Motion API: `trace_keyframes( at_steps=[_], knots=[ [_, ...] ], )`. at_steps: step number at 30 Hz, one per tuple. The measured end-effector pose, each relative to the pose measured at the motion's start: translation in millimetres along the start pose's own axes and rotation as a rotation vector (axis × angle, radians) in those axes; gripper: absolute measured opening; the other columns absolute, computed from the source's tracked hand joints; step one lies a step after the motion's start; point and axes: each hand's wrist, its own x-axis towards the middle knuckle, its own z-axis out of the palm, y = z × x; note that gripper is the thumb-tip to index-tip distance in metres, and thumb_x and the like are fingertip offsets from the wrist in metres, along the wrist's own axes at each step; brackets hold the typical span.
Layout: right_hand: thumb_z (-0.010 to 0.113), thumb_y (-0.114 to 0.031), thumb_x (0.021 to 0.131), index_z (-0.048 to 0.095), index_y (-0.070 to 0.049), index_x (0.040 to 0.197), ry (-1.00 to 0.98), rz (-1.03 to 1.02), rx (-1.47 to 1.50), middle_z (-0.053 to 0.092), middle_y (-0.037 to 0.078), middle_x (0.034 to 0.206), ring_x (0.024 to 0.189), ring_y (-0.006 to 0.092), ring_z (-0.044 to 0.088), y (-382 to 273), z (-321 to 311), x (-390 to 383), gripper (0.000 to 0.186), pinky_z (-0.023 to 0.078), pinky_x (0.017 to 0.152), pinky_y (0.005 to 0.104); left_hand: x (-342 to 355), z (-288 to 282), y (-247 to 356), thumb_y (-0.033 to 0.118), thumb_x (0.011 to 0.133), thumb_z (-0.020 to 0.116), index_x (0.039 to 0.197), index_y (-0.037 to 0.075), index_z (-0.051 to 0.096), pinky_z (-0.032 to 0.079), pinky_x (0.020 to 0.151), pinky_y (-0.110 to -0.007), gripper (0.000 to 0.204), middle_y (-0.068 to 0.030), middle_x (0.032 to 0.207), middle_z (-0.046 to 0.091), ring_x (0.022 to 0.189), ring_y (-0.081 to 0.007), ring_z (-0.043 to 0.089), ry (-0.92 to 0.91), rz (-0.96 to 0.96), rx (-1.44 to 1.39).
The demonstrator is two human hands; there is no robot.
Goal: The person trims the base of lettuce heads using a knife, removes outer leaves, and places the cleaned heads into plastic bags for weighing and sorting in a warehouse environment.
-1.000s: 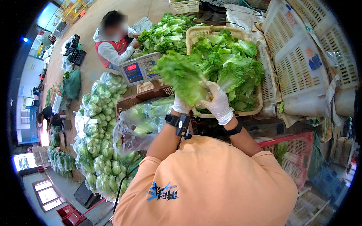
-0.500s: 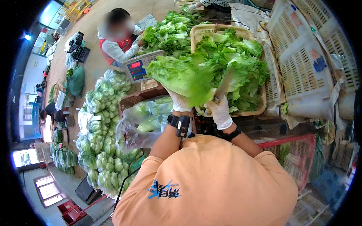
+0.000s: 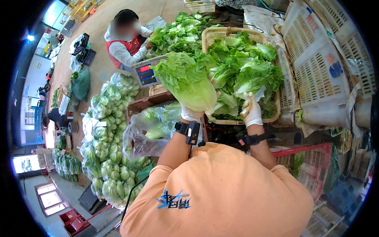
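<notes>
My left hand [image 3: 192,113], in a white glove, is closed around the base of a large green lettuce head [image 3: 185,81], whose leaves point up and left. Held to the right is my right hand [image 3: 252,112], also gloved, its fingers curled around what looks like a small knife [image 3: 259,94] with a pale flat blade; the grip is mostly hidden. Beyond both hands, loose lettuce [image 3: 252,75] fills a cream plastic crate [image 3: 206,39]. Left of my left wrist, a brown crate [image 3: 136,106] lined with a clear plastic bag [image 3: 136,132] holds more lettuce.
A digital scale [image 3: 145,75] stands past the brown crate, near a person in a red vest [image 3: 124,47] beside a lettuce pile [image 3: 181,31]. Bagged green vegetables [image 3: 112,138] are stacked at left. Tall white crates [image 3: 316,67] rise at right; a red crate [image 3: 321,158] sits lower right.
My right hand has moved right, away from the lettuce head and my left hand. The lettuce in my left hand has turned more upright.
</notes>
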Motion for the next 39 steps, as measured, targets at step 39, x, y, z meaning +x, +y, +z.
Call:
trace_keyframes(
  at_steps=[39],
  knots=[
    [0.064,-0.019,0.085,0.056,-0.003,0.097,-0.488,-0.201,-0.433,0.053,-0.002,0.064,0.049,0.0043,0.046,12.2,56.8,-58.4,0.021,0.036,0.040,0.0196,-8.6,-27.3,-1.4,0.049,0.078,0.058,0.133,0.012,0.039,0.037,0.100,-0.048,0.069,-0.0093,0.132,0.044,0.119,-0.0284,0.044,0.023,-0.045,0.429]
  ],
)
